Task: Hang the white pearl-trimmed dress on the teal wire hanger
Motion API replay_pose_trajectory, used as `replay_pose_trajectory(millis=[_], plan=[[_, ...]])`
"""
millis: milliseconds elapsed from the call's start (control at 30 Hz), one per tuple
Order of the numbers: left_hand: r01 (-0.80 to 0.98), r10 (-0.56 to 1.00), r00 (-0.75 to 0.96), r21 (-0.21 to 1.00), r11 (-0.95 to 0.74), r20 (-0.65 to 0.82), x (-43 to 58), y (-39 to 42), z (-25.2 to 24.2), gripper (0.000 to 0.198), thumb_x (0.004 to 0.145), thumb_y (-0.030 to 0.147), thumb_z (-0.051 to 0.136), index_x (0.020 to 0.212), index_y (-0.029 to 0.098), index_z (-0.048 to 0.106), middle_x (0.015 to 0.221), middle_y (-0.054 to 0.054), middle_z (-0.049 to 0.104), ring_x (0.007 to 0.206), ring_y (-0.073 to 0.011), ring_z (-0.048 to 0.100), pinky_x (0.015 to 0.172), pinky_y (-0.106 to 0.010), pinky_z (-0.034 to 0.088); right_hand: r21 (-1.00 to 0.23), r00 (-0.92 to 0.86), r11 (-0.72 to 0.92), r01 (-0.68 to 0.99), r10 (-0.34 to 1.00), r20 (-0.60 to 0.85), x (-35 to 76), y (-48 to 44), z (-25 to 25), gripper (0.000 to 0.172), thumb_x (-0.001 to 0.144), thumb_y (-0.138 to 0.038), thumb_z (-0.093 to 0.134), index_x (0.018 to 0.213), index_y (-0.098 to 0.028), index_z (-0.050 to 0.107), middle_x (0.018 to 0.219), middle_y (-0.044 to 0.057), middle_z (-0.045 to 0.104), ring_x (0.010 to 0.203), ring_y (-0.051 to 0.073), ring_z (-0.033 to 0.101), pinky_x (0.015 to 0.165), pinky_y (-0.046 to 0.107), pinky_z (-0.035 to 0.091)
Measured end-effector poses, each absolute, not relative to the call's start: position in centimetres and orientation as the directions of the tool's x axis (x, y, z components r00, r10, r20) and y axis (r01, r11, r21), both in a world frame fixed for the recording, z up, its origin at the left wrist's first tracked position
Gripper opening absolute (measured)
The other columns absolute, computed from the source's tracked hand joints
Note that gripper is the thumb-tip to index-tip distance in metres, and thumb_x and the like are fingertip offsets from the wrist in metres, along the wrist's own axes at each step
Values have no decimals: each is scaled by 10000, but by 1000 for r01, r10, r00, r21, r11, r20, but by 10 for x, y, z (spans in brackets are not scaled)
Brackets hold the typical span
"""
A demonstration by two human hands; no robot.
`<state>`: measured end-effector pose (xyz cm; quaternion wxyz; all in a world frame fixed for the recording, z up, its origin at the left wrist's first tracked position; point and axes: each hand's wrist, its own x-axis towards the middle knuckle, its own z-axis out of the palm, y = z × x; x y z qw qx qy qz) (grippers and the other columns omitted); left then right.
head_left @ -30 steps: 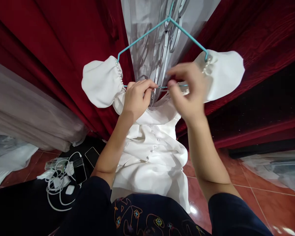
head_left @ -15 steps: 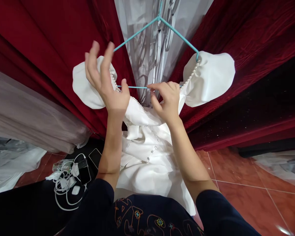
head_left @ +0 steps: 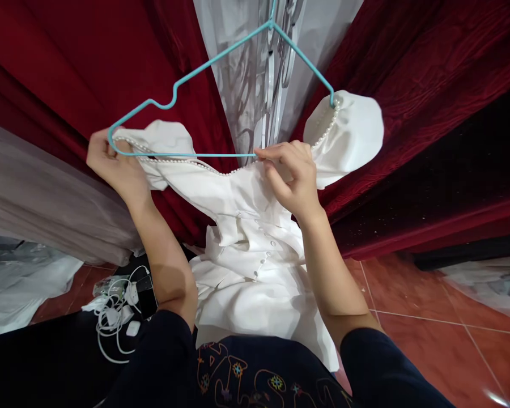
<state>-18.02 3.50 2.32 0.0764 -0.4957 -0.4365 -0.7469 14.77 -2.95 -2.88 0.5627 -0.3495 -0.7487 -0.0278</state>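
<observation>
A white dress [head_left: 255, 266] with pearl trim and puffed sleeves hangs from a teal wire hanger [head_left: 221, 54] in front of red curtains. My left hand [head_left: 114, 167] is closed on the dress's left shoulder at the hanger's left end, pulling the pearl neckline sideways. My right hand [head_left: 291, 175] pinches the hanger's bottom bar and the neckline near the middle. The right puffed sleeve [head_left: 352, 133] still sits on the hanger's right end.
Red velvet curtains [head_left: 89, 62] flank a pale sheer panel [head_left: 255, 85]. White chargers, cables and phones [head_left: 123, 309] lie on a dark mat at lower left. Clear plastic [head_left: 21, 283] lies at left, more at right, on red floor tiles [head_left: 412, 317].
My left hand went from open and raised to gripping the left shoulder, drawing it out to the left off the hanger end. My right hand stayed on the bar.
</observation>
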Motion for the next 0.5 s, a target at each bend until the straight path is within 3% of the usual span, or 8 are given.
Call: replay_pose_trajectory(millis=[100,167,233,300,400,500], plan=[[515,486,-400,629,-582,777,-172,23,4,246,816,-84,661,910,121,759,769,65,730,731,-95,690,707,-258,562,-378,-92,754,538,497,863,145,-26,-31,280,1058,-256,495,1191,-271,741,1053,3,776,926,183,629,973,430,439],[473,626,-220,643,-603,748,-151,8,-8,181,835,39,738,954,161,800,876,27,797,839,-156,765,795,-297,618,-393,-81,739,547,514,854,142,-23,-33,282,1053,-263,504,1196,-271,747,1062,6,778,935,188,630,982,431,438],[487,690,75,577,-655,720,-121,-11,-15,231,854,51,700,979,193,833,973,4,826,933,-191,790,886,-322,629,-400,-75,737,544,518,852,138,-20,-34,279,1050,-257,511,1195,-268,750,1068,8,781,949,189,637,978,421,437],[477,619,254,461,-748,743,-92,-28,-17,275,895,43,660,1009,218,838,1022,2,828,977,-195,789,923,-329,624,-405,-70,745,530,514,855,135,-18,-34,275,1048,-238,514,1190,-262,749,1065,6,784,961,186,645,965,406,435],[454,446,180,328,-828,876,-62,-39,-11,227,984,118,645,1069,253,807,1057,-3,805,1014,-203,768,949,-373,630,-413,-69,739,532,524,849,135,-20,-32,271,1041,-229,522,1189,-261,746,1082,7,791,982,184,654,968,400,437],[521,387,35,313,-794,922,-54,-33,0,154,1064,246,638,1151,267,763,1169,-41,770,1127,-236,721,973,-435,619,-411,-90,712,569,550,830,139,-25,-29,287,1046,-248,507,1209,-269,742,1131,17,793,1015,194,666,1010,420,445]])
